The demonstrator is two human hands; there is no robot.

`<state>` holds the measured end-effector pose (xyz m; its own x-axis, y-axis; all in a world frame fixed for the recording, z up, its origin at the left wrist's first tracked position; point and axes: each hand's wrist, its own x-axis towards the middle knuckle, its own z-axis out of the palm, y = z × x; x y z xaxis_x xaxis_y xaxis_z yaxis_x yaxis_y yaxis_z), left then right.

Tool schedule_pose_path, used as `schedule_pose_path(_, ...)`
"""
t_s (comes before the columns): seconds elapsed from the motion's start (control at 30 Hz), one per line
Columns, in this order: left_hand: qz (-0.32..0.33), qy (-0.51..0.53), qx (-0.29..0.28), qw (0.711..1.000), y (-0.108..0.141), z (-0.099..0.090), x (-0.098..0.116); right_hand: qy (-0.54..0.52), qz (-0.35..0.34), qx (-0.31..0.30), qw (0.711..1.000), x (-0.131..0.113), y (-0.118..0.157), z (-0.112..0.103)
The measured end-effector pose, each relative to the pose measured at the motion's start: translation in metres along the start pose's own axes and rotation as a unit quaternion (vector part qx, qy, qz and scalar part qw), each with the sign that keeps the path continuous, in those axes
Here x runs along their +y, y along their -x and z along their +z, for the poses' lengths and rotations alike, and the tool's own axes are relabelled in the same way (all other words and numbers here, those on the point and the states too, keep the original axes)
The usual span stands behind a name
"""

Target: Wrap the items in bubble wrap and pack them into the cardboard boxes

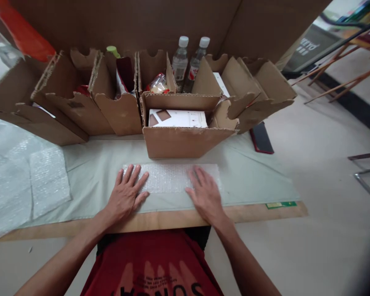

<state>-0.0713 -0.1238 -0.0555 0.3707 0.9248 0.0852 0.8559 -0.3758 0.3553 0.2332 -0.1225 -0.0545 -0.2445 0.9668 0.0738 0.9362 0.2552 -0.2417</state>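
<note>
The tabletop [172,221] runs wide before me, its bare wooden front edge showing below a pale green cloth [259,181] that covers the rest. A row of brown cardboard boxes [117,117] lines the back edge, several with goods inside. Loose bubble wrap [12,172] spreads across the left side, down to the front left corner. A lone front box [179,144] sits ahead of the row, to the right of its middle.

Between that box and the front edge lies a strip [166,179] of clear bubble wrap, flat on the cloth, its long sides running with the edge. A white carton [181,118] with brown squares rests inside the front box.

My left hand [126,197] lies palm down with fingers spread at the strip's left end, released, grasping nothing. My right hand [205,195], blurred, is stretched over the strip's right part, fingers extended and likewise released; how firmly it presses, I cannot tell.

Two white-capped bottles [179,63] stand side by side in the row, behind the front box. A dark slab [262,137] lies at the right edge, beside the row's end. A green label [280,205] marks the front edge near the right corner.
</note>
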Motion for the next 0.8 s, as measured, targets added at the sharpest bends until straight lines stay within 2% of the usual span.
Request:
schedule_pose_path(0.1, -0.001, 0.035, 0.004, 0.999, 0.003, -0.003, 0.001, 0.036, 0.062, 0.038, 0.997, 0.05, 0.033, -0.013)
schedule_pose_path(0.2, -0.005, 0.073, 0.033, 0.997, 0.007, -0.007, -0.004, 0.033, 0.106, 0.081, 0.991, 0.072, 0.045, -0.025)
schedule_pose_path(0.33, -0.104, 0.072, 0.172, 0.977, 0.014, -0.016, -0.023, -0.028, 0.114, 0.136, 0.984, 0.079, 0.022, -0.031)
schedule_pose_path(0.4, -0.146, 0.044, 0.195, 0.969, 0.01, -0.02, -0.031, -0.042, 0.115, 0.127, 0.984, 0.082, 0.0, -0.03)
schedule_pose_path(0.5, -0.165, 0.019, 0.148, 0.975, -0.008, -0.021, -0.033, -0.041, 0.126, 0.073, 0.989, 0.087, -0.027, -0.027)
schedule_pose_path(0.6, -0.169, 0.014, 0.099, 0.98, -0.027, -0.021, -0.026, -0.08, 0.111, 0.053, 0.989, 0.089, -0.034, -0.033)
schedule_pose_path(0.7, -0.163, 0.035, 0.086, 0.982, -0.029, -0.029, -0.016, -0.154, 0.11, 0.094, 0.977, 0.081, -0.018, -0.049)
schedule_pose_path(0.8, -0.162, 0.085, 0.072, 0.98, -0.015, -0.052, -0.019, -0.249, 0.15, 0.117, 0.95, 0.056, 0.009, -0.064)
